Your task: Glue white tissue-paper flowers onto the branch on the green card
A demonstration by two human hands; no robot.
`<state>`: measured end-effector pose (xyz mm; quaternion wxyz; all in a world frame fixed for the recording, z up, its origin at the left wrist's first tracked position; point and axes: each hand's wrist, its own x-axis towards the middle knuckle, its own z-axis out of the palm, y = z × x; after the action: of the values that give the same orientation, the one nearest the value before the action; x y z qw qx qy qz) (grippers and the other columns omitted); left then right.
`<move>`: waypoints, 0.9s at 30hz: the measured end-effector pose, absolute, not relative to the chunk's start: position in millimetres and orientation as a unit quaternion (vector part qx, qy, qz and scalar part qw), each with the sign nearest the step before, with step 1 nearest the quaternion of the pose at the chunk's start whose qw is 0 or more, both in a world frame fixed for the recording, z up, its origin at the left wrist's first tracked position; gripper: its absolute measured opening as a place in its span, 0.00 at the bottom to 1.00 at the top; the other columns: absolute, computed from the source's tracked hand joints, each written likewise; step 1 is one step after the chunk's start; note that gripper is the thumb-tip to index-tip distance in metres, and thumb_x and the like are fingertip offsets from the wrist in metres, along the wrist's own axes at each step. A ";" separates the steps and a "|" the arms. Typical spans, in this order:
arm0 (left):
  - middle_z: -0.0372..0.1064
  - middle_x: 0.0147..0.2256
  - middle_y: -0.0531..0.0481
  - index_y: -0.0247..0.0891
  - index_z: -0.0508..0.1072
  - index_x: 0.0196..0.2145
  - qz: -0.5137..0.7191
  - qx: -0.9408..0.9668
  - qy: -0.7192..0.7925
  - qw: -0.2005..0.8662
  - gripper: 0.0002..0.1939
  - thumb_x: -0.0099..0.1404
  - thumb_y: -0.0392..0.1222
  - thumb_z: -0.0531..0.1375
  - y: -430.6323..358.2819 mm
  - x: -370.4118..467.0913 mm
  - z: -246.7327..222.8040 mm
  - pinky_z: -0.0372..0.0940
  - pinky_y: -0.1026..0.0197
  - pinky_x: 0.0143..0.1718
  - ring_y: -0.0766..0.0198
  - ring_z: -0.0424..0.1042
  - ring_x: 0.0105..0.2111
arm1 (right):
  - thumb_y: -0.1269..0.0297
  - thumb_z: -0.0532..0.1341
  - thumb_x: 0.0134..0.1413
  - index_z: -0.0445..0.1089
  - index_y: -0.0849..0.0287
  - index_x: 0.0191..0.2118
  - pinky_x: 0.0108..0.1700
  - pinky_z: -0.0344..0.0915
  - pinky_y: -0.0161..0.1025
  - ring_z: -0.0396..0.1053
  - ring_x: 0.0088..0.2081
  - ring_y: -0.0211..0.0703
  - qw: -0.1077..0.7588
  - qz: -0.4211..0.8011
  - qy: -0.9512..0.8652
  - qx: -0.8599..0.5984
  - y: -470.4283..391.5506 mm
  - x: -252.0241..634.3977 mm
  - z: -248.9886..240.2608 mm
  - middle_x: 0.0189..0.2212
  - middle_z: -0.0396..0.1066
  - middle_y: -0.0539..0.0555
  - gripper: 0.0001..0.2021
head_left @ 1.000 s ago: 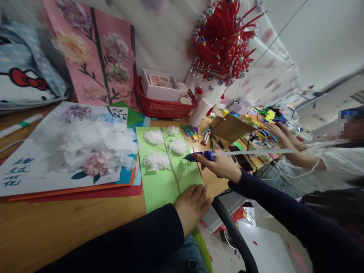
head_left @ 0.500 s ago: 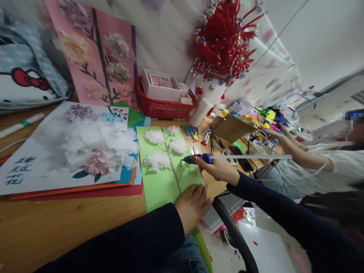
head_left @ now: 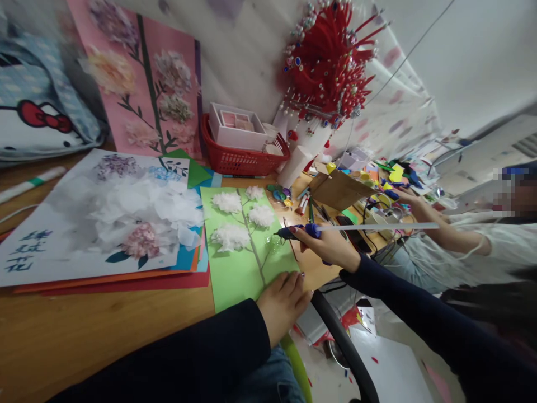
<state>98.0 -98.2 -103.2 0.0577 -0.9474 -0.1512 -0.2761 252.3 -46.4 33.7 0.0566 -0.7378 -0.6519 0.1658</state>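
Observation:
My left hand (head_left: 282,305) lies flat on the lower right corner of a light green sheet (head_left: 229,282), fingers stretched out. My right hand (head_left: 331,245) is wrapped round a dark blue glue gun (head_left: 311,230), with a long pale glue stick (head_left: 377,226) jutting from its back. The gun's nozzle hovers by the sheet's right edge. Just left of it, a shiny clear patch of glue (head_left: 272,244) shows on the green paper. Several fluffy white paper flowers (head_left: 230,237) sit along a drawn dark stem on the sheet.
Left lies a white sheet (head_left: 62,246) with white tissue petals, over coloured papers. Behind stand a pink flower picture (head_left: 146,84), a red basket (head_left: 241,159) and a red beaded bunch (head_left: 331,61). At right, a co-worker's hand (head_left: 409,196) is among craft supplies; a chair armrest (head_left: 344,341) is below.
My right hand has drawn the glue gun slightly to the right, off the clear glue patch. My left hand stays on the sheet. The co-worker's hands have shifted.

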 end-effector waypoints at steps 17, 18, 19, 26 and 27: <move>0.67 0.57 0.43 0.41 0.67 0.57 -0.271 -0.947 -0.158 0.066 0.18 0.72 0.41 0.51 -99.4 97.6 -104.0 0.55 0.52 0.56 0.56 0.66 0.56 | 0.37 0.49 0.57 0.69 0.58 0.18 0.25 0.57 0.35 0.63 0.19 0.37 0.061 0.151 -0.669 -0.725 -47.5 250.9 37.2 0.14 0.65 0.51 0.32; 0.67 0.57 0.43 0.40 0.68 0.57 -0.273 -0.947 -0.157 0.065 0.18 0.72 0.41 0.51 -99.4 97.6 -103.8 0.55 0.52 0.56 0.56 0.66 0.56 | 0.37 0.49 0.57 0.69 0.58 0.18 0.25 0.57 0.35 0.62 0.19 0.36 0.058 0.155 -0.666 -0.727 -48.0 250.8 37.1 0.14 0.65 0.50 0.32; 0.67 0.57 0.43 0.40 0.68 0.57 -0.272 -0.948 -0.155 0.063 0.18 0.72 0.41 0.50 -99.3 97.7 -103.5 0.55 0.52 0.57 0.56 0.66 0.56 | 0.37 0.49 0.57 0.69 0.58 0.18 0.24 0.56 0.35 0.62 0.18 0.36 0.056 0.158 -0.662 -0.731 -48.3 250.6 36.9 0.13 0.64 0.50 0.32; 0.66 0.58 0.42 0.39 0.67 0.57 -0.263 -0.952 -0.151 0.049 0.18 0.73 0.41 0.50 -98.6 98.1 -103.7 0.55 0.53 0.57 0.55 0.66 0.57 | 0.37 0.48 0.57 0.68 0.58 0.18 0.24 0.54 0.35 0.61 0.18 0.36 0.043 0.155 -0.659 -0.734 -43.3 242.8 33.9 0.13 0.63 0.50 0.32; 0.66 0.58 0.42 0.39 0.67 0.57 -0.266 -0.951 -0.151 0.051 0.18 0.73 0.41 0.50 -98.6 97.9 -103.8 0.55 0.53 0.57 0.55 0.66 0.57 | 0.36 0.48 0.56 0.68 0.58 0.19 0.24 0.54 0.35 0.61 0.18 0.36 0.044 0.154 -0.660 -0.734 -42.3 242.1 33.8 0.13 0.62 0.49 0.32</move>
<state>97.9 -98.6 -103.8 0.0509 -0.9507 -0.1506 -0.2664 242.1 -42.3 33.8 0.0442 -0.7339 -0.6600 0.1542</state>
